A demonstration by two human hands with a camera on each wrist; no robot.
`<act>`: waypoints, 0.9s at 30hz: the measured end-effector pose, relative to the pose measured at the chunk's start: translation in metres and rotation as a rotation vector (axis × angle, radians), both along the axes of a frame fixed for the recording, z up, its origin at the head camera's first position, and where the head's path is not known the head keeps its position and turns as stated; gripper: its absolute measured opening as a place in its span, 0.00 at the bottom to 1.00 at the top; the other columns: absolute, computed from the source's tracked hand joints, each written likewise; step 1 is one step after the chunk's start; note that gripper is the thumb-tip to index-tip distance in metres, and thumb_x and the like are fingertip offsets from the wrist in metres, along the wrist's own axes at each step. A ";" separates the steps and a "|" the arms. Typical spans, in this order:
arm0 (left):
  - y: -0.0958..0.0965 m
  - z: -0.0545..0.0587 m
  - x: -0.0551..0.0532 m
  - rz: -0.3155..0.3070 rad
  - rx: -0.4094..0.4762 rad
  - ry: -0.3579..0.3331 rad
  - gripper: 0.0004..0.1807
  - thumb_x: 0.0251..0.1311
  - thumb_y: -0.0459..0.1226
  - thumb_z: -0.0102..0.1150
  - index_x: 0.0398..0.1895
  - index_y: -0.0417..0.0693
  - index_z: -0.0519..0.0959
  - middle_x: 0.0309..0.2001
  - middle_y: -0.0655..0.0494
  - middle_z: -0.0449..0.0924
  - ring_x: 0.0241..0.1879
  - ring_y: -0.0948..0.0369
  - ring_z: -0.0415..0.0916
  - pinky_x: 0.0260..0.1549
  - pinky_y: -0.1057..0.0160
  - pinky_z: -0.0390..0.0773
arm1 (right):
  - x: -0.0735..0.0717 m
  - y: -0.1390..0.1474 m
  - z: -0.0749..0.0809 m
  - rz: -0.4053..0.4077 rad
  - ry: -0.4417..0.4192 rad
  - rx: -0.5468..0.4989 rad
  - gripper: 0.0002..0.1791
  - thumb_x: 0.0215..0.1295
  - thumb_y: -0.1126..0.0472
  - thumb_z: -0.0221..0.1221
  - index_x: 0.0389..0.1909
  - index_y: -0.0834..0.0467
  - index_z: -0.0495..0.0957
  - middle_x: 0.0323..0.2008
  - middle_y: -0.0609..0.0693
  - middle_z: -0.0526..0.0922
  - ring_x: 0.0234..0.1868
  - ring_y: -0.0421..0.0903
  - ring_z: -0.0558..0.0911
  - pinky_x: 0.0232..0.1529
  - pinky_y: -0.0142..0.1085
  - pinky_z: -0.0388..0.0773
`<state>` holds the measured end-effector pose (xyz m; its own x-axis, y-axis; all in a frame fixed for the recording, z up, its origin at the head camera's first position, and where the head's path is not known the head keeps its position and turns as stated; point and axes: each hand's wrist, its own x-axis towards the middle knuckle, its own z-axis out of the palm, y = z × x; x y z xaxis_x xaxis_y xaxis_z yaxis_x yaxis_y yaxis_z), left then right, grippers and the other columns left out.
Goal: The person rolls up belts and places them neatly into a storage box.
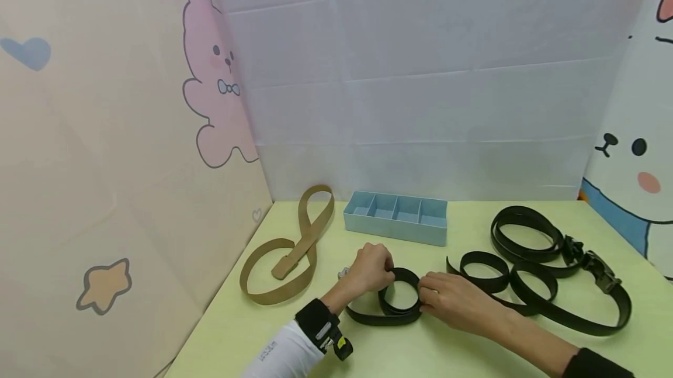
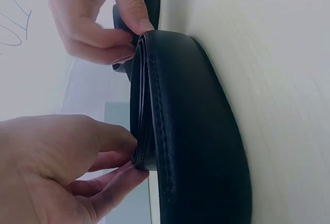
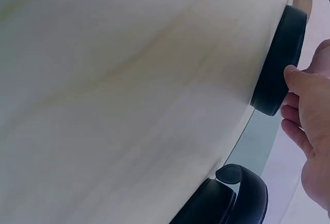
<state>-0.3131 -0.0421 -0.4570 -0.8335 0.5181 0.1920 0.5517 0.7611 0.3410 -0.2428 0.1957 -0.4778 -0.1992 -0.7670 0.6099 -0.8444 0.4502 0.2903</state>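
You work at a pale yellow-green table (image 1: 420, 354). A creased white cloth (image 1: 420, 103) closes the far side; a cream wall covering (image 1: 131, 162) on the left carries a pink rabbit (image 1: 215, 74) and an orange star (image 1: 105, 285), and a white cartoon animal (image 1: 620, 179) shows on the right.

The coiled black belt (image 1: 384, 319) stands on edge at the middle of the table, between your hands. Your left hand (image 1: 370, 270) pinches its far left part; your right hand (image 1: 457, 302) grips its right side, thumb against the band.

The left wrist view gives what the head view does not: stacked layers in the coil and stitching along the strap edge. The right wrist view shows your right thumb on the band's outer face.

Far centre: a blue tray (image 1: 395, 231) with four compartments. Left: a tan belt (image 1: 310, 238) in crossed loops. Right: a far black belt (image 1: 526, 254) in a round coil, and a near black belt (image 1: 578, 321) in open loops, buckle (image 1: 602, 273) attached, close beyond your right hand. Your left hand covers part of the coil in the head view; a silvery piece (image 1: 343, 273) peeks out beside it, too small to read.
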 end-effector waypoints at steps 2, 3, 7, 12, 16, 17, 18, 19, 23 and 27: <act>0.000 0.000 0.000 -0.001 0.004 -0.004 0.11 0.60 0.29 0.73 0.22 0.51 0.92 0.20 0.62 0.86 0.21 0.69 0.72 0.29 0.70 0.71 | 0.000 0.000 0.000 0.013 -0.035 -0.006 0.23 0.45 0.60 0.90 0.37 0.51 0.85 0.41 0.42 0.85 0.42 0.38 0.84 0.44 0.30 0.81; 0.000 0.000 0.001 -0.002 0.005 -0.009 0.11 0.60 0.29 0.73 0.23 0.51 0.93 0.20 0.61 0.86 0.21 0.69 0.73 0.29 0.70 0.71 | 0.001 0.000 0.001 0.025 -0.056 -0.005 0.24 0.45 0.60 0.89 0.40 0.51 0.86 0.43 0.42 0.86 0.43 0.39 0.85 0.46 0.30 0.82; 0.002 -0.001 0.002 -0.005 0.018 -0.030 0.09 0.61 0.29 0.73 0.26 0.52 0.94 0.23 0.62 0.88 0.22 0.70 0.74 0.29 0.71 0.73 | 0.002 0.000 0.003 0.083 -0.182 0.023 0.22 0.52 0.65 0.86 0.47 0.52 0.89 0.48 0.43 0.88 0.48 0.39 0.86 0.52 0.29 0.83; -0.005 -0.006 0.000 -0.055 0.051 -0.059 0.07 0.67 0.31 0.72 0.36 0.50 0.96 0.32 0.59 0.93 0.29 0.70 0.82 0.33 0.73 0.77 | 0.007 -0.002 0.004 0.088 -0.302 0.068 0.17 0.60 0.70 0.80 0.47 0.51 0.90 0.46 0.42 0.87 0.47 0.37 0.85 0.48 0.25 0.82; -0.026 -0.005 -0.004 -0.083 0.149 -0.086 0.09 0.71 0.33 0.71 0.50 0.43 0.94 0.45 0.49 0.96 0.40 0.62 0.90 0.42 0.68 0.85 | 0.009 -0.003 0.003 0.071 -0.316 0.071 0.17 0.61 0.70 0.80 0.46 0.50 0.90 0.46 0.41 0.87 0.46 0.37 0.84 0.47 0.26 0.82; -0.033 -0.003 -0.004 -0.072 0.168 -0.077 0.11 0.70 0.34 0.71 0.52 0.41 0.93 0.47 0.46 0.95 0.43 0.59 0.91 0.44 0.65 0.86 | 0.010 -0.003 0.003 0.066 -0.313 0.071 0.17 0.61 0.69 0.80 0.46 0.50 0.90 0.46 0.41 0.87 0.46 0.37 0.84 0.46 0.26 0.82; -0.041 0.000 -0.003 -0.049 0.186 -0.065 0.14 0.70 0.34 0.71 0.55 0.39 0.92 0.49 0.44 0.94 0.45 0.56 0.91 0.46 0.62 0.87 | 0.010 -0.003 0.002 0.061 -0.308 0.070 0.16 0.61 0.69 0.81 0.45 0.50 0.89 0.45 0.41 0.87 0.46 0.37 0.84 0.46 0.27 0.83; -0.048 0.003 -0.001 -0.018 0.194 -0.050 0.16 0.69 0.35 0.70 0.57 0.38 0.91 0.51 0.42 0.93 0.46 0.53 0.90 0.47 0.58 0.87 | 0.011 -0.003 0.002 0.054 -0.303 0.069 0.16 0.60 0.68 0.81 0.45 0.50 0.89 0.45 0.41 0.87 0.45 0.37 0.84 0.46 0.27 0.83; -0.076 0.012 0.013 0.128 0.192 -0.065 0.25 0.65 0.37 0.71 0.63 0.36 0.85 0.55 0.38 0.87 0.50 0.46 0.85 0.49 0.47 0.85 | 0.012 -0.002 0.002 0.024 -0.301 0.071 0.15 0.61 0.68 0.80 0.44 0.49 0.89 0.44 0.41 0.88 0.44 0.37 0.84 0.44 0.28 0.83; -0.100 0.009 0.029 0.210 0.152 -0.151 0.29 0.61 0.41 0.74 0.62 0.32 0.83 0.50 0.40 0.87 0.46 0.50 0.84 0.43 0.49 0.85 | 0.013 -0.002 0.004 0.008 -0.317 0.081 0.15 0.61 0.68 0.80 0.44 0.50 0.90 0.44 0.41 0.88 0.44 0.37 0.84 0.44 0.29 0.84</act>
<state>-0.2839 -0.1422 -0.4481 -0.9445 0.3058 0.1204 0.3219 0.7871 0.5261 -0.2298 0.1933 -0.4734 -0.3635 -0.8127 0.4553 -0.9019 0.4295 0.0467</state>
